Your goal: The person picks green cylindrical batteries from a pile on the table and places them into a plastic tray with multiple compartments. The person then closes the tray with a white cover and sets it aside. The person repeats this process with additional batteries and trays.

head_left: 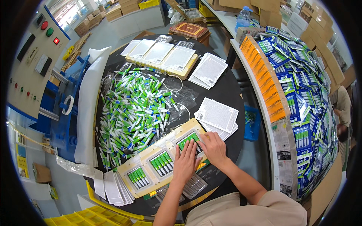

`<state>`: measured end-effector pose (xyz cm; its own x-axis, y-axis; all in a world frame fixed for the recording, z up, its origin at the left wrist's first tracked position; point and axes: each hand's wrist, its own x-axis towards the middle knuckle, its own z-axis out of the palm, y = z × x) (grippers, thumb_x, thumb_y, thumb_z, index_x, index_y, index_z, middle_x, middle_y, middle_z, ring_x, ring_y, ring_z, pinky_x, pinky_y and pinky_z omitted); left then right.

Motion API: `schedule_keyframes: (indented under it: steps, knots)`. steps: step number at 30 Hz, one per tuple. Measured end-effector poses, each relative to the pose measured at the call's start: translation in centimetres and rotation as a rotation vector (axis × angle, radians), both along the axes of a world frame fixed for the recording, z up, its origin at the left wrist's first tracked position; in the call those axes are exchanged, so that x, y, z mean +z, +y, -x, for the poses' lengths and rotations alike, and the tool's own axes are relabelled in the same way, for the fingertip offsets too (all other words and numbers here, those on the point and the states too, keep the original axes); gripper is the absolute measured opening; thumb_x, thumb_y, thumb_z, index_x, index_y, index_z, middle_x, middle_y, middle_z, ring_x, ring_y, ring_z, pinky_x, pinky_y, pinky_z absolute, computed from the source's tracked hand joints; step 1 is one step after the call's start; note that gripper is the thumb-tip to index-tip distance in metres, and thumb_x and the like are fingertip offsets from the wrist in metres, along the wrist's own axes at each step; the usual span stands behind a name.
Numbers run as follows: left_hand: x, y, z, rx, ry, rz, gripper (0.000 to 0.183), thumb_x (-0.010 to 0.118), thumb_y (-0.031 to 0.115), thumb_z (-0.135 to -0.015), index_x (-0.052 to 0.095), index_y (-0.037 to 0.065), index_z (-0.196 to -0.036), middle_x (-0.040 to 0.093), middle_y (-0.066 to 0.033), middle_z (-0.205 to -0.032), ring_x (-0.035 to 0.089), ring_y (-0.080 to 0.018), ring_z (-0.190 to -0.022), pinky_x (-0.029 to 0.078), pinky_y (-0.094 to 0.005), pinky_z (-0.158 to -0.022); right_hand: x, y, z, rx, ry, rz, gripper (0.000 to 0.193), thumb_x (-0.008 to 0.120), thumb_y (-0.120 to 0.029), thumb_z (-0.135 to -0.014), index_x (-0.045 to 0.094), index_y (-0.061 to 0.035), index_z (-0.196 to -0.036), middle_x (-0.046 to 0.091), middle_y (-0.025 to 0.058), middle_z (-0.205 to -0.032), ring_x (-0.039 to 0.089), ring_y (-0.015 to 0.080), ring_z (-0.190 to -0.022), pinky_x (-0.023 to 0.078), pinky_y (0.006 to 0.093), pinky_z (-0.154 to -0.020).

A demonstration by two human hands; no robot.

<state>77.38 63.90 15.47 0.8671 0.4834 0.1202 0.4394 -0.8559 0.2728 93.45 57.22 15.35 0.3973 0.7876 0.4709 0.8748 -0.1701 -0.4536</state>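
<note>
Your left hand (184, 162) lay flat with its fingers nearly straight over the right-end pocket of the cream tray (135, 161), fingertips on the green tubes (189, 138) there. Your right hand (213, 148) was bent over that pocket's right side; whether it pinched a tube could not be told.

Uneven pressing might have tipped a tube out of line or left one riding high in the tray. Your right wrist, close to the white cards (218, 115) past the tray's right end, might have nudged them askew.

Your fingers hid part of that pocket, so its count was unclear. Your left forearm partly covered the clear plastic shells (195, 186) below the tray.
</note>
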Motion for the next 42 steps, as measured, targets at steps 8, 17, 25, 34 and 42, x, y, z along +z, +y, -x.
schedule_keyframes:
  steps: [8,17,25,34,42]
  knots:
    - [0.7,-0.1,0.8,0.016,-0.005,-0.017,0.064,0.059,0.042,-0.100,0.045,0.005,-0.151,0.041,-0.0095,-0.160,0.035,-0.0229,-0.150,0.019,-0.0550,-0.124,2.1,-0.3,-2.8,0.046,-0.168,-0.003,0.027,0.066,-0.006,-0.085,0.073,-0.0077,-0.111,0.066,0.0079,-0.104,0.063,0.0278,-0.091,0.049,0.0398,-0.078]
    - [3.4,-1.9,23.5,0.910,-0.264,0.018,0.052,0.063,0.020,-0.096,0.051,-0.003,-0.142,0.052,-0.0238,-0.147,0.046,-0.0417,-0.137,0.028,-0.0502,-0.119,1.1,-2.9,-16.6,0.400,-0.500,0.549,0.055,0.057,-0.004,-0.090,0.052,-0.0068,-0.144,0.052,0.0124,-0.150,0.046,0.0264,-0.143,0.029,0.0502,-0.122]
    - [2.5,-4.4,34.0,0.836,0.216,0.022,0.072,0.069,0.021,-0.092,0.036,0.003,-0.154,0.036,-0.0179,-0.161,0.031,-0.0359,-0.150,0.017,-0.0597,-0.122,6.8,-5.1,-8.5,0.298,-0.434,0.093,0.041,0.059,-0.004,-0.086,0.064,0.0039,-0.126,0.067,0.0171,-0.129,0.066,0.0316,-0.117,0.052,0.0429,-0.101]
    - [1.5,-3.3,35.7,0.691,0.157,-0.111,0.064,0.079,0.020,-0.081,0.054,0.007,-0.139,0.056,-0.0145,-0.139,0.051,-0.0341,-0.130,0.031,-0.0552,-0.116,1.6,-6.9,1.1,0.463,-0.444,0.176,0.041,0.057,-0.011,-0.089,0.064,0.0014,-0.128,0.065,0.0116,-0.135,0.062,0.0240,-0.117,0.048,0.0390,-0.102]
    - [1.8,-2.2,35.5,0.691,-0.001,0.044,0.061,0.078,0.013,-0.081,0.055,0.005,-0.138,0.055,-0.0163,-0.141,0.051,-0.0393,-0.127,0.037,-0.0526,-0.112,5.0,-5.9,-2.3,0.589,-0.091,0.369,0.068,0.057,0.008,-0.078,0.052,-0.0067,-0.144,0.040,0.0226,-0.156,0.041,0.0387,-0.144,0.032,0.0496,-0.120]
